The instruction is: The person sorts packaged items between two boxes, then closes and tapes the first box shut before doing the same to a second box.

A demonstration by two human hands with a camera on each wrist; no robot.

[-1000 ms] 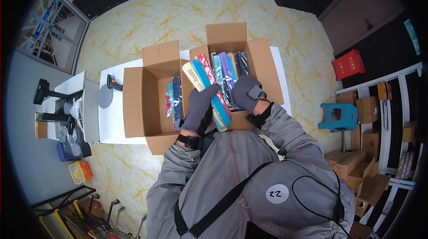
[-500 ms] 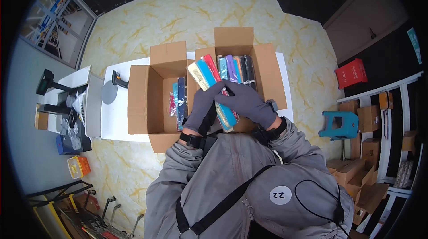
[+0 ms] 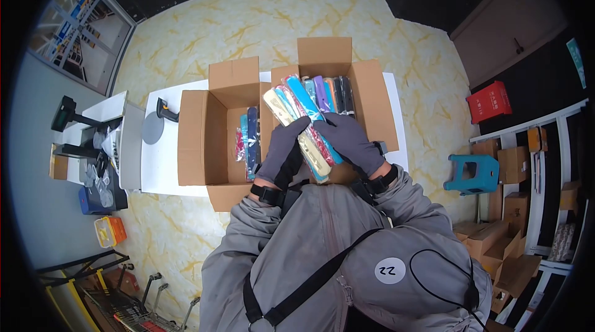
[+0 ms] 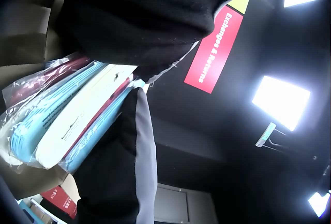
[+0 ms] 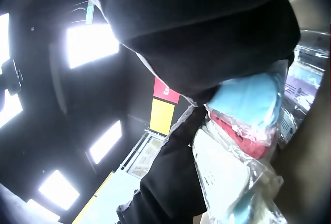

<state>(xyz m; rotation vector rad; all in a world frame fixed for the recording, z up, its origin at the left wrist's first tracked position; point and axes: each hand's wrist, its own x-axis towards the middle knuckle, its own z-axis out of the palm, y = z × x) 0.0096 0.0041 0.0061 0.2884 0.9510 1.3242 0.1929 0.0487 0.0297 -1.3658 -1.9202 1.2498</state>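
Observation:
Both gloved hands hold a slanted bundle of long, flat packs in clear plastic, close in front of the body over the right carton. My left hand (image 3: 282, 149) grips the bundle's left side, beside a cream pack (image 3: 314, 153). From the other side my right hand (image 3: 353, 141) pinches it, with the thumb near a bright blue pack (image 3: 300, 91) lying on top. A red pack (image 5: 243, 137) sits between blue and cream ones in the right wrist view. Layered blue edges (image 4: 32, 138) show inside the plastic in the left wrist view. Dark gloves hide the bundle's middle.
The right carton (image 3: 370, 106) has purple (image 3: 320, 90), orange and black packs standing in it. In the left carton (image 3: 193, 137) are navy (image 3: 253, 140), teal and pink packs. Both stand flaps-up on a white table (image 3: 162, 168), near a scanner (image 3: 164, 109).
My right hand came out of the right carton and joined my left on the bundle. A bright blue pack now lies on top, and the cream pack shows further down the bundle.

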